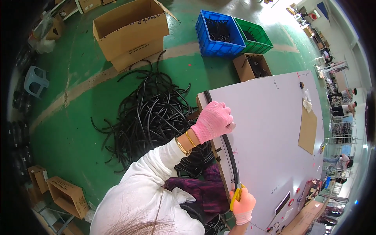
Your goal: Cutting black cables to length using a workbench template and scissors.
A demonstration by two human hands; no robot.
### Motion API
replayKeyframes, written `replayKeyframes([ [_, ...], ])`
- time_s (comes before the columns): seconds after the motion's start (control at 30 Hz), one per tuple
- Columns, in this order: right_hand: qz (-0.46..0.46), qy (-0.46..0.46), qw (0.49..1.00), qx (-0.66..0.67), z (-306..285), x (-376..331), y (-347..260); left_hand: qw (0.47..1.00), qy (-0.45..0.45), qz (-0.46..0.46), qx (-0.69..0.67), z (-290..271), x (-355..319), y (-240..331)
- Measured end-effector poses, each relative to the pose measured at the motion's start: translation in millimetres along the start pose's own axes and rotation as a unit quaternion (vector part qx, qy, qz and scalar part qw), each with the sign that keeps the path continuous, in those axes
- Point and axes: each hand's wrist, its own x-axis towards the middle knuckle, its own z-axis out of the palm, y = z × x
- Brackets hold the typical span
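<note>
My left hand point(213, 122), in a pink knitted glove, is closed around a black rubber tube point(232, 156) that lies along the near edge of the white tabletop point(266, 137). Part of the tube sticks out beyond the fist at the table's far corner. At the tube's other end, my right hand point(243, 205), in a paler orange-pink glove, grips yellow-handled scissors point(235, 198). Their blades are at the tube, but whether they are parted or closed on it I cannot make out.
A tangled heap of black tubes point(152, 113) covers the green floor beside the table. Beyond stand a tall cardboard box point(133, 39), a blue crate point(221, 49), a green crate point(260, 45) and a smaller carton point(243, 68). Flat cardboard point(308, 131) and a tape roll point(301, 84) lie on the table.
</note>
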Motion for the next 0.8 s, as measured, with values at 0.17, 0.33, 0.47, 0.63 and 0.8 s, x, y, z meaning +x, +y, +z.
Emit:
replayKeyframes([
  [0.17, -0.005, 0.004, 1.0, -0.015, 2.0, 0.1, -1.8, 1.0, 0.002, 0.0, -0.008, -1.4, -1.3, -3.2],
  [0.33, -0.007, 0.017, 1.0, -0.023, -4.1, -0.3, -3.3, 0.999, 0.033, 0.005, -0.02, 1.1, 5.0, 1.5],
  [0.47, 0.006, 0.04, 0.999, -0.024, 3.9, -0.5, 4.6, 0.998, 0.052, 0.002, -0.026, -0.5, 2.4, 0.0],
  [0.63, -0.016, 0.026, 0.999, 0.024, -2.3, -9.3, 4.3, 1.0, -0.014, -0.015, -0.003, -2.3, 4.1, 4.7],
  [0.8, 0.03, -0.024, 0.988, 0.148, -8.3, -58.1, 31.7, 0.999, -0.039, -0.011, 0.009, 1.0, 6.2, 2.8],
])
